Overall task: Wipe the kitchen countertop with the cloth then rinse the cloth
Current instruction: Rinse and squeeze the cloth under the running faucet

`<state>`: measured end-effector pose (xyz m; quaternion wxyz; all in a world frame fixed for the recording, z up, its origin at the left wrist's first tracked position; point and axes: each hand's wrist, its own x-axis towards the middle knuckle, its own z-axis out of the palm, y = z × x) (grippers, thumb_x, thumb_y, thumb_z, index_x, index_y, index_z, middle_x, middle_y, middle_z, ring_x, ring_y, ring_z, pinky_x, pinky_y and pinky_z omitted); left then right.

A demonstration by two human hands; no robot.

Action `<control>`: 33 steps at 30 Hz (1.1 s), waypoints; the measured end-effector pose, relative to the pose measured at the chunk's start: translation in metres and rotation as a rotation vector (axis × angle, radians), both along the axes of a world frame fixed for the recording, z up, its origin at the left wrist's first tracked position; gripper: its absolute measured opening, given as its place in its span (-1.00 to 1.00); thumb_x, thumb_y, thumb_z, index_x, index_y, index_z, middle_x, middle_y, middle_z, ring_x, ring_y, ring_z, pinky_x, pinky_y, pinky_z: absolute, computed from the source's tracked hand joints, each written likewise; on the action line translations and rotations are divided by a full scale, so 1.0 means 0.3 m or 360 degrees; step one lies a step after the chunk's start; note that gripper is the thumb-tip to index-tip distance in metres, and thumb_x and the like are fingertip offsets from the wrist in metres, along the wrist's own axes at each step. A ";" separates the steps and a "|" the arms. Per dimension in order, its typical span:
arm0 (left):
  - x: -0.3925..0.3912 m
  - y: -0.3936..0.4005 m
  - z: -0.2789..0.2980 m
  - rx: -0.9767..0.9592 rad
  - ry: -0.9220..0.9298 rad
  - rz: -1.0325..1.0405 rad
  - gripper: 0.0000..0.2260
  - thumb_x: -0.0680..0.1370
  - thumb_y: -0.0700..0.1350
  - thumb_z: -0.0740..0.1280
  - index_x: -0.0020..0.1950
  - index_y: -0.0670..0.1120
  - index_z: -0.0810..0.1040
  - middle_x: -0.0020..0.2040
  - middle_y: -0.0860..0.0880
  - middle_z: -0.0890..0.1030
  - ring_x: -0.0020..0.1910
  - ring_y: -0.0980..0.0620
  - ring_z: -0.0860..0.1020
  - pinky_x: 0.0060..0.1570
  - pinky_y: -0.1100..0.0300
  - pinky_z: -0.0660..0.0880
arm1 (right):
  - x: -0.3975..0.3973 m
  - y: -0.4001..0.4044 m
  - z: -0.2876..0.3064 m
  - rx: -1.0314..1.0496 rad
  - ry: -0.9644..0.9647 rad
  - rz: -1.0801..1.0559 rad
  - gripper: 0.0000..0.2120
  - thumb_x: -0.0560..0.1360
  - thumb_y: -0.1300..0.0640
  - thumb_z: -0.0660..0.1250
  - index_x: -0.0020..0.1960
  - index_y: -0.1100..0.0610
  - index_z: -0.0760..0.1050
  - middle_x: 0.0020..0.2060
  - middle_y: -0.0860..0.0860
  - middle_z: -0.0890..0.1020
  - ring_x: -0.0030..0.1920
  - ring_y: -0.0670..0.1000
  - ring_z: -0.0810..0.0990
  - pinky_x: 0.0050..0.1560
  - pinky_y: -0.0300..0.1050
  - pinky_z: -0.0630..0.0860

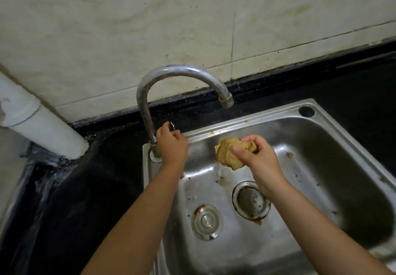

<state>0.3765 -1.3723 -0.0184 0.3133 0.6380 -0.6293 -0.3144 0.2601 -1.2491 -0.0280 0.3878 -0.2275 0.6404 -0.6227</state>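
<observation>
Your right hand (258, 156) is clenched around a balled-up tan cloth (232, 153), thumb across the front and fingers curled over the top, so the wad bulges out to the left of your fist. You hold it above the basin of a stainless steel sink (334, 146), up near the back wall of the bowl, and a thin trickle appears to fall from the underside of the wad, which suggests you are squeezing water out of it. Your left hand (171, 145) reaches to the base of a curved metal faucet (171, 72) at the sink's back left corner, fingers curled around a small tap handle (172, 125) that pokes out just above your knuckles. No water can be seen leaving the spout, which ends just above and behind the cloth. Below the cloth, a round drain (250, 199) and a smaller metal cap (206, 221) sit in the stained sink floor. Around the sink runs a dark countertop (364, 94) with a wet sheen, so the wiping looks finished. You seem late in the rinse, with the tap either about to be turned on again or just closed; which one cannot be told.
</observation>
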 end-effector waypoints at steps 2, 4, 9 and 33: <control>0.024 0.015 -0.028 -0.0007 0.0082 -0.0055 -0.59 0.56 -0.28 0.19 0.42 -0.19 0.26 0.37 -0.13 0.32 0.22 -0.02 0.45 0.21 0.19 0.33 | 0.016 0.019 -0.014 0.0001 -0.0020 0.0001 -0.77 0.41 0.30 0.40 -0.20 0.02 0.41 -0.23 0.01 0.49 -0.18 0.02 0.49 -0.11 -0.02 0.49; 0.033 0.054 -0.049 -0.0004 0.0212 -0.0141 -0.55 0.55 -0.31 0.20 0.43 -0.18 0.22 0.38 -0.12 0.29 0.26 0.02 0.41 0.21 0.24 0.34 | 0.012 0.043 -0.008 -0.0008 -0.0008 0.0034 -0.77 0.41 0.31 0.39 -0.19 0.03 0.41 -0.24 -0.01 0.48 -0.20 -0.01 0.49 -0.17 -0.13 0.50; 0.043 0.235 -0.082 0.0026 0.0178 -0.1300 -0.37 0.39 -0.05 0.38 0.36 0.15 0.13 0.38 0.09 0.18 0.39 0.09 0.20 0.29 0.31 0.22 | -0.035 0.121 0.033 -0.0149 -0.0008 0.0386 -0.79 0.37 0.30 0.43 -0.19 0.06 0.44 -0.31 -0.06 0.50 -0.34 -0.16 0.51 -0.36 -0.31 0.48; 0.020 0.395 -0.015 0.0119 -0.0977 -0.2161 -0.70 0.56 0.04 0.22 0.16 -0.13 0.38 0.02 -0.10 0.54 -0.11 0.00 0.49 -0.10 0.14 0.41 | -0.069 0.284 -0.075 0.0228 0.2271 0.1015 -0.75 0.28 -0.02 0.16 -0.24 0.12 0.52 -0.45 0.00 0.58 -0.48 0.02 0.52 -0.48 -0.37 0.10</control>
